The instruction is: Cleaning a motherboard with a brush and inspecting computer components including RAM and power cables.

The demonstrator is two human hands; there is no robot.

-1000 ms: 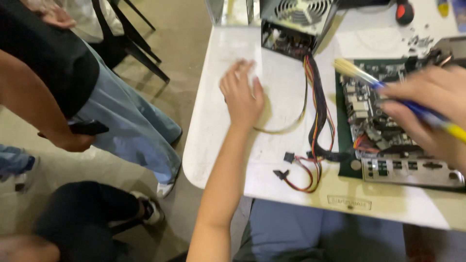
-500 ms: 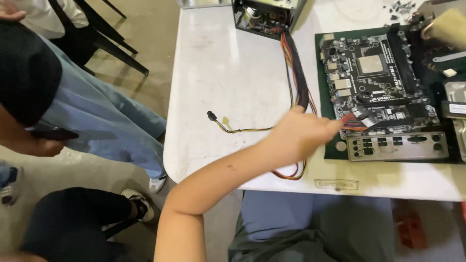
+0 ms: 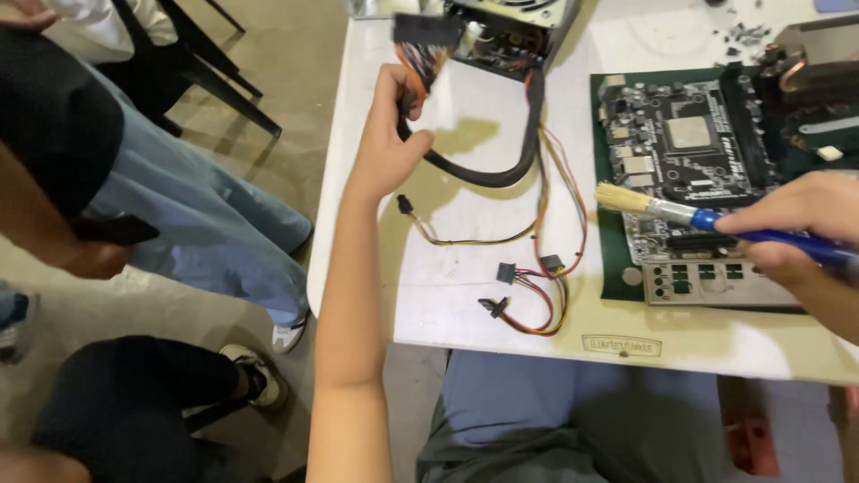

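My left hand (image 3: 386,134) is closed around a thick black sleeved cable bundle (image 3: 488,170) and lifts its wide black connector (image 3: 428,31) above the white table (image 3: 465,295). The bundle runs back to a metal power supply box (image 3: 510,27) at the table's far edge. My right hand (image 3: 796,234) grips a blue-handled brush (image 3: 680,213), its pale bristles over the left part of a black motherboard (image 3: 689,152) that lies on a dark green mat (image 3: 608,268).
Thinner red, yellow and black cables with small plugs (image 3: 528,286) lie loose on the table near its front edge. A cooler (image 3: 810,76) sits at the far right. Other people's legs (image 3: 188,215) and black chairs (image 3: 215,63) stand left of the table.
My left hand moved from the board's front-left corner up and left, taking hold of the thick cable and raising its connector. My right hand with the brush came back into view.
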